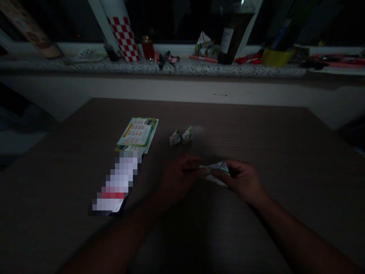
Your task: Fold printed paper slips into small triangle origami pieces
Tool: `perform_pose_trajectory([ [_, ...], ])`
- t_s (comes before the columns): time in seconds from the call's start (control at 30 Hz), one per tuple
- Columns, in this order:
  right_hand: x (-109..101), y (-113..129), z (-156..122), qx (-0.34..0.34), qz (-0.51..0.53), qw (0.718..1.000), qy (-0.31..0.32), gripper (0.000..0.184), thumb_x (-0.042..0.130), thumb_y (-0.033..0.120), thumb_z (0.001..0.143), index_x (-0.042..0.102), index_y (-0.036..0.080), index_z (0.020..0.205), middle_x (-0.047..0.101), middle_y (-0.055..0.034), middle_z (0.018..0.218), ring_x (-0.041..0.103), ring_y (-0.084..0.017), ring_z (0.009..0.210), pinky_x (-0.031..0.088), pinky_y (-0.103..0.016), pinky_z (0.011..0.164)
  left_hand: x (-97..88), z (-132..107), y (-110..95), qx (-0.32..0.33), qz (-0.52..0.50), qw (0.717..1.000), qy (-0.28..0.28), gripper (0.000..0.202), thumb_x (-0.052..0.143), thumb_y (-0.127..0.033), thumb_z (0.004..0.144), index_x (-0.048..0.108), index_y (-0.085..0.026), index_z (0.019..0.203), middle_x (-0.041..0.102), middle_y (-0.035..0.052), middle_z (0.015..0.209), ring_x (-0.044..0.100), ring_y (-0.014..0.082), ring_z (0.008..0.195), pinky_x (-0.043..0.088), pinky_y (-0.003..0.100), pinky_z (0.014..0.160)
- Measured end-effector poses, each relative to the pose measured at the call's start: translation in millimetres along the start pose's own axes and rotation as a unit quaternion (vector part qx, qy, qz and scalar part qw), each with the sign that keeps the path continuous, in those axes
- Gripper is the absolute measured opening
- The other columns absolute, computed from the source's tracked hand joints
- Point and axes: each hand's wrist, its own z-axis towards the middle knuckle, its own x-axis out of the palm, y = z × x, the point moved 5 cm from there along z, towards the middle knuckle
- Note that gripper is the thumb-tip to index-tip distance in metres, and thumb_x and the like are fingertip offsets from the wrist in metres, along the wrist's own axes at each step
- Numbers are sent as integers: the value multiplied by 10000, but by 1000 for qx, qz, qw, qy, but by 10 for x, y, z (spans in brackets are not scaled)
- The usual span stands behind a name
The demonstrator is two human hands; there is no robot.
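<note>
Both hands meet over the middle of a dark wooden table [256, 129]. My left hand [178, 180] pinches the left end of a small folded piece of printed paper [217, 170]. My right hand [242, 180] grips the same paper from the right, fingers curled round it. The paper lies low, at or just above the tabletop. Two small folded paper shapes [181, 136] stand side by side just beyond my hands.
A stack of printed leaflets [138, 133] lies to the left, with a blurred-out sheet [116, 186] in front of it. The granite windowsill [182, 67] behind holds a red-checked roll [124, 36], a red jar [147, 47], a dark bottle [230, 38] and clutter.
</note>
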Motion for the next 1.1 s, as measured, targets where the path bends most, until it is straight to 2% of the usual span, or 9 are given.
perform_pose_trajectory([
  [0.07, -30, 11, -3, -10, -11, 1000, -9, 151, 722, 314, 740, 702, 164, 740, 678, -21, 658, 589, -127, 571, 464, -226, 531, 9, -2, 17, -2, 3, 1000, 2, 192, 730, -268, 736, 675, -179, 896, 734, 16, 824, 689, 161, 784, 526, 237, 689],
  [0.2, -58, -5, 0, -10, -19, 1000, -3, 162, 717, 326, 754, 706, 165, 748, 690, -27, 681, 607, -132, 591, 482, -225, 541, -53, -10, -31, 40, 23, 998, -34, 317, 716, -256, 753, 637, -198, 1055, 734, 12, 865, 687, 159, 813, 526, 249, 728],
  [0.27, -61, -8, 1, -10, -22, 1000, -3, 171, 716, 332, 757, 707, 162, 746, 693, -32, 679, 610, -137, 587, 485, -231, 537, -87, -22, -103, 84, 77, 992, -48, 213, 693, -241, 772, 661, -199, 978, 728, 11, 864, 676, 155, 817, 517, 254, 751],
  [0.33, -57, 1, -1, -13, -23, 1000, -2, 182, 713, 343, 760, 708, 162, 745, 696, -38, 677, 613, -143, 585, 489, -239, 536, -89, -33, -162, 118, 141, 982, -38, 70, 664, -232, 794, 687, -198, 850, 726, 12, 847, 666, 154, 809, 505, 259, 765],
  [0.47, -43, 34, -13, -19, -17, 1000, 2, 172, 709, 340, 765, 717, 169, 780, 713, -44, 711, 625, -151, 600, 507, -249, 548, -59, -45, -207, 146, 187, 971, -12, 89, 644, -254, 814, 715, -219, 852, 736, 22, 873, 660, 166, 813, 493, 284, 799],
  [0.57, -42, 53, -21, -30, -25, 999, -3, 159, 712, 326, 758, 710, 167, 756, 701, -38, 688, 612, -143, 586, 494, -241, 537, -39, -40, -195, 139, 182, 973, -2, 108, 645, -273, 815, 720, -216, 869, 736, 28, 886, 657, 163, 798, 489, 279, 788],
  [0.9, -45, 53, -21, -37, -58, 998, -1, 177, 701, 333, 765, 700, 157, 737, 659, -21, 631, 576, -129, 552, 457, -230, 512, 29, -19, -71, 51, 134, 988, 62, 170, 581, -284, 856, 715, -178, 864, 712, -2, 776, 623, 139, 713, 435, 221, 646],
  [1.1, -31, 48, -28, -21, -42, 999, 4, 201, 708, 346, 759, 694, 149, 722, 665, -32, 631, 574, -133, 546, 458, -236, 505, 43, -37, -83, 70, 158, 982, 82, 220, 535, -304, 882, 701, -166, 841, 691, 5, 751, 598, 130, 680, 410, 220, 627],
])
